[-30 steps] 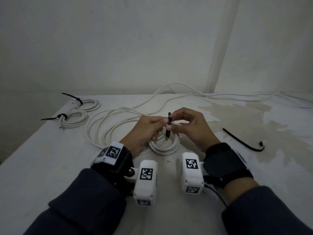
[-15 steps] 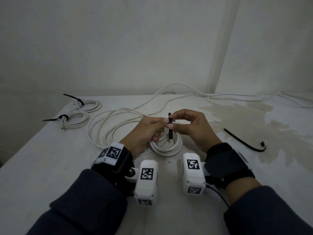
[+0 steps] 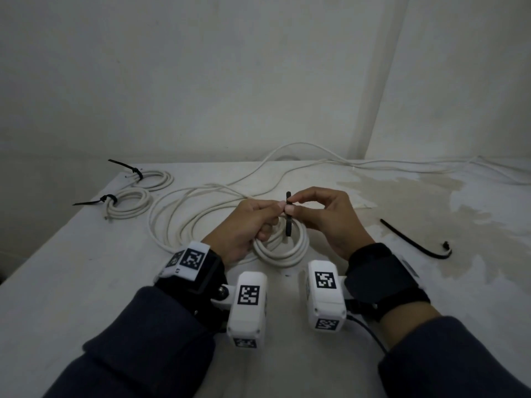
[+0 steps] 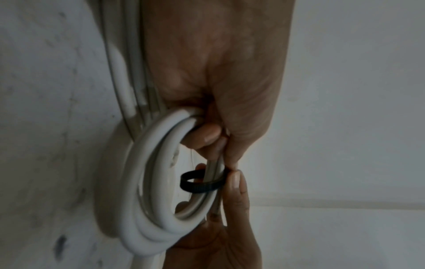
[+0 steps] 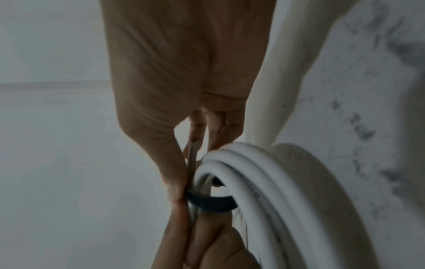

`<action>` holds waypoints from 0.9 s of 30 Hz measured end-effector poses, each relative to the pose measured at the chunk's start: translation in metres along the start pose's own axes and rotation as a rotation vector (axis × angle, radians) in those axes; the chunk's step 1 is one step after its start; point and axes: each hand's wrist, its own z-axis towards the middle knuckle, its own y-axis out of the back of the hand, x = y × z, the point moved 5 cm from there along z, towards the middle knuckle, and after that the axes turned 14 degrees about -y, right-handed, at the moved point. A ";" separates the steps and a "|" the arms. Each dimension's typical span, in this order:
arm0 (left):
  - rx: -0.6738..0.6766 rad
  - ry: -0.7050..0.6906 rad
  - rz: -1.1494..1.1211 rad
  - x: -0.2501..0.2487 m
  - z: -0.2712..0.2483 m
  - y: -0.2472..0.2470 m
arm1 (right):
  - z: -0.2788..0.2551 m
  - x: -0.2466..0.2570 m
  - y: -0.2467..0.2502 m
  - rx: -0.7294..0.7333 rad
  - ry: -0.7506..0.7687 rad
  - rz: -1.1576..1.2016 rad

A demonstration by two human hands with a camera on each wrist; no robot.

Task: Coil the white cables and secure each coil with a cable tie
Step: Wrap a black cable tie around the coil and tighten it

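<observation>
Hands and coil [image 3: 283, 248] have barely shifted since the earlier frame; left hand [image 3: 247, 225] grips the coil above the table [image 3: 86, 282], both hands pinch the black cable tie [image 3: 288, 222] looped round it, right hand [image 3: 324, 216] at its free end

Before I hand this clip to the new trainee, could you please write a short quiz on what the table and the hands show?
1. True or false: the black cable tie already forms a loop around strands of the white coil.
2. How many finished, tied coils lie at the far left of the table? A) none B) two C) four
3. Fill in: a spare black tie lies on the table to the ____ of the right hand.

Key: 1 true, seen in both wrist views while the left hand grips the coil. 2 B: near coil and far coil. 3 right.
</observation>
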 end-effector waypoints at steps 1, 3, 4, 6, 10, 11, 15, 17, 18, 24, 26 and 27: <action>-0.009 0.003 -0.003 0.000 0.000 0.000 | 0.000 -0.001 0.000 0.005 -0.034 0.021; -0.013 0.009 -0.006 -0.001 -0.001 0.000 | 0.000 -0.005 0.000 0.013 -0.166 0.137; -0.003 0.005 0.003 -0.001 -0.001 -0.001 | 0.001 -0.007 0.000 0.018 -0.218 0.177; 0.035 -0.020 0.061 -0.003 -0.002 -0.004 | 0.001 -0.009 0.001 0.001 -0.216 0.121; 0.087 -0.031 0.128 -0.005 -0.003 -0.009 | 0.001 -0.006 0.007 -0.145 -0.157 0.080; 0.112 -0.024 0.144 -0.004 -0.003 -0.010 | 0.001 -0.007 0.013 -0.205 -0.164 0.162; 0.250 0.051 0.146 -0.003 -0.006 -0.019 | 0.000 -0.011 0.034 -0.427 -0.194 0.349; 0.251 0.096 0.130 -0.002 -0.005 -0.019 | -0.001 -0.013 0.034 -0.448 -0.200 0.381; 0.246 0.110 0.138 -0.002 -0.004 -0.019 | -0.002 -0.014 0.032 -0.442 -0.213 0.413; 0.097 0.110 0.304 0.001 0.003 -0.015 | 0.000 -0.005 0.012 -0.044 -0.240 0.699; 0.037 0.091 0.290 0.002 0.005 -0.014 | -0.003 0.001 0.004 0.091 -0.209 0.683; 0.031 0.072 0.297 0.003 0.005 -0.014 | -0.004 0.002 0.003 0.116 -0.207 0.681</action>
